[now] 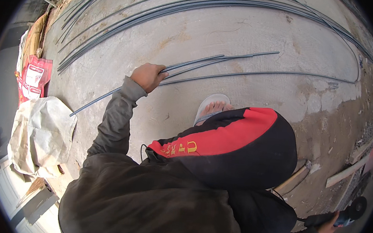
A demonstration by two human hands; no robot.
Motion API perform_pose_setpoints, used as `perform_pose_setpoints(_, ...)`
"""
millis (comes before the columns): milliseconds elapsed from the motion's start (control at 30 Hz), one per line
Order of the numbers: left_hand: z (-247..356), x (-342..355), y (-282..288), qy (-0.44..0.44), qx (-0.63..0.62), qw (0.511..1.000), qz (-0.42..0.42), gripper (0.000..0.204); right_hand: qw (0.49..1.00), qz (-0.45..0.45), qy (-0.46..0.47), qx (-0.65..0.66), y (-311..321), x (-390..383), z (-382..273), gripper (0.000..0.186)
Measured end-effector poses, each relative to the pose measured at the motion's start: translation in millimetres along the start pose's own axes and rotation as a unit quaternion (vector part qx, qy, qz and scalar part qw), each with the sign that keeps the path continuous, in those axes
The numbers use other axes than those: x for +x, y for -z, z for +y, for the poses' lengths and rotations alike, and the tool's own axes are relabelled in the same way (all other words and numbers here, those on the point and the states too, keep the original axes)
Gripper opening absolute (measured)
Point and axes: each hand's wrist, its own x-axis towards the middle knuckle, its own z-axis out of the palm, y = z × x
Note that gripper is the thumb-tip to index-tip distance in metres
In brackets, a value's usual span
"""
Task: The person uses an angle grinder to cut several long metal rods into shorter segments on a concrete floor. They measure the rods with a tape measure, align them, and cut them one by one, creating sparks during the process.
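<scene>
Your left hand [148, 77] grips several thin metal rods [192, 66] over the concrete floor [244, 34]; your right hand [327, 227] (far out at the lower right) holds an angle grinder [342, 218] with a dark disc [356, 207].

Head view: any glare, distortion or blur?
Head view, fisheye bows the long rod bundle into an arc; head view, pale panels at lower left look nearly washed out; head view, left hand and the rods it grips fairly sharp; head view, right hand and angle grinder softer, dimmer near the picture's edge.
</scene>
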Motion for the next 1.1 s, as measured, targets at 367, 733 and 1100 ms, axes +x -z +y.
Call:
perform_pose_setpoints(367, 56, 61, -160, -0.022, -0.025, 0.983, 0.179, 0.039, 0.996, -0.086, 0.006, -0.019, -70, 9, -17, 0.072)
perform_pose_setpoints(733, 4, 71, -170, -0.125, -0.135, 0.975, 0.128, 0.028, 0.984, -0.158, 0.045, -0.070, -123, 4, -119, 0.080)
perform_pose_setpoints(1100, 30, 52, -184, -0.092, -0.071, 0.988, 0.101, 0.024, 0.961, -0.236, 0.140, 0.028, -166, -4, -173, 0.066)
